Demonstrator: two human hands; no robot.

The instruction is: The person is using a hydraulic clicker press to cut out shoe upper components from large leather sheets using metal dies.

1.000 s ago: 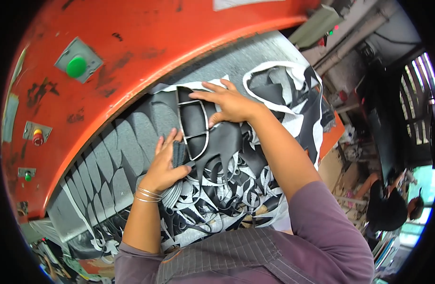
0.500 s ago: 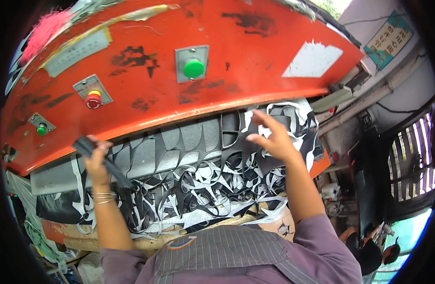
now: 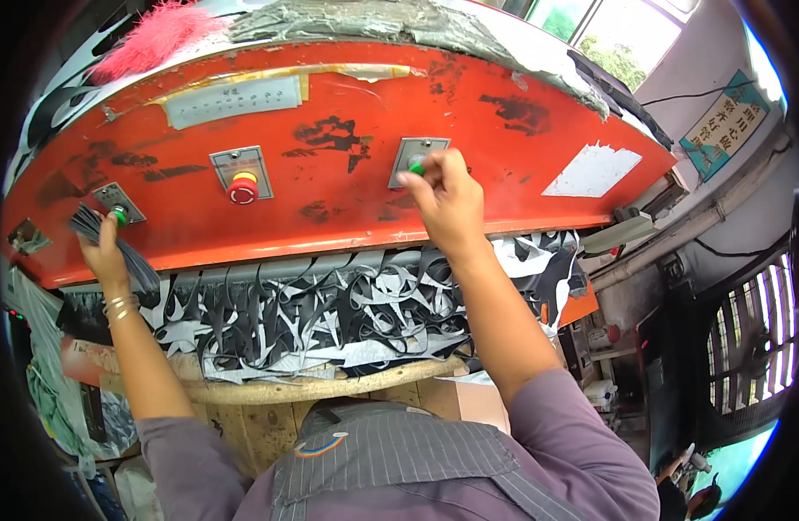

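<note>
My left hand (image 3: 106, 256) is closed around a stack of thin dark grey cut pieces (image 3: 139, 267). Its fingertips are at the small green push button (image 3: 120, 214) on the left of the red machine panel (image 3: 347, 204). My right hand (image 3: 454, 208) has its fingers curled, thumb and forefinger at the larger green push button (image 3: 417, 168) on the panel's right half, partly covering it. Whether either button is pushed in cannot be made out. Below the panel lies a tangle of black and white cut sheet scraps (image 3: 330, 308).
Between the two green buttons sits a red stop button (image 3: 242, 188) on a yellow collar. A wooden edge (image 3: 269, 389) runs along the front of the scraps. Pink fluffy material (image 3: 161, 39) lies on top of the machine. Another person (image 3: 686, 499) is at the lower right.
Both hands have risen from over the sheet material to the panel's green buttons, the left carrying its stack leftward. The view has tilted, and the cut sheet beneath the panel is now mostly hidden.
</note>
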